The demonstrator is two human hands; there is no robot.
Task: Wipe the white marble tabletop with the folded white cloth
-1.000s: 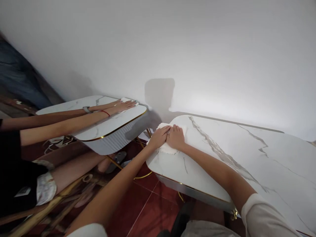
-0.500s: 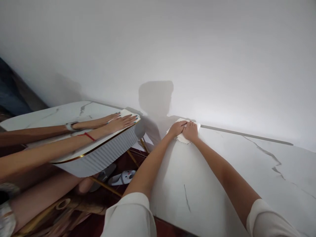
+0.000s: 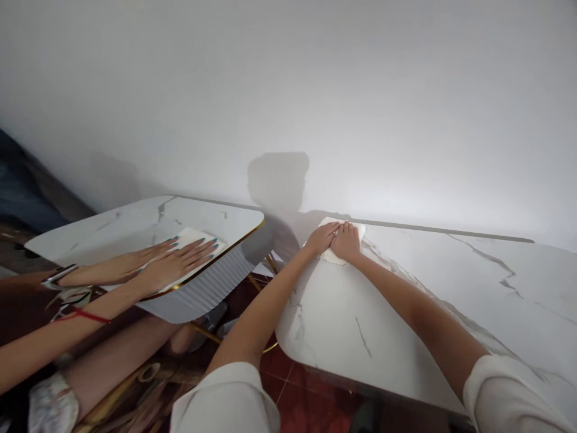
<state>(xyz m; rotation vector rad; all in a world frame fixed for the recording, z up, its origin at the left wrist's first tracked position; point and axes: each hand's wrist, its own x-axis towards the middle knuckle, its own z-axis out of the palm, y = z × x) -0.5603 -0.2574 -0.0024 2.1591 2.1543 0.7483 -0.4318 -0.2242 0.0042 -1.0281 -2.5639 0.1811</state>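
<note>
My left hand (image 3: 323,237) and my right hand (image 3: 347,242) are side by side, fingertips touching, both pressed down on a white cloth (image 3: 334,257). The fingers of each hand are held together over the cloth, and its uneven edges stick out around them. It lies on a white marble-patterned tabletop (image 3: 333,313), at the far edge close to the wall. Both my arms are stretched forward across this surface.
To the left stands a second marble-patterned table (image 3: 135,219) with gold trim and a ribbed side. Another person's hands (image 3: 175,260) lie flat on a white cloth (image 3: 193,236) there. Behind both tables rises a pale wall (image 3: 383,108). Red floor tiles (image 3: 288,382) show between the tables.
The other person's hands and cloth have slid back from the far edge of their table, toward that person. My hands stay at nearly the same place on the cloth. The view has shifted slightly.
</note>
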